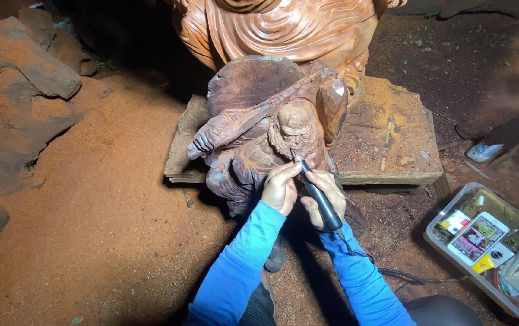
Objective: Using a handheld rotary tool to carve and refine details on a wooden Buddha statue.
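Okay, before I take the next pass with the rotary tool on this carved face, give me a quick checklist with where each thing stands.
1. Right hand grips black pen-shaped rotary handpiece: ok.
2. Left hand steadies the tool's front end: ok.
3. Bit tip on the bearded face of the dark brown wooden figure carving: ok.
4. Black cord trails clear of the carving: ok.
5. Carving sits steady against the sawdust-covered wooden slab: cannot tell.
6. Clear plastic tray of small items is apart from the hands: ok.

sawdust-covered ground (90,229): wooden slab (392,133), clear plastic tray (437,232), dark carved figure (259,121).
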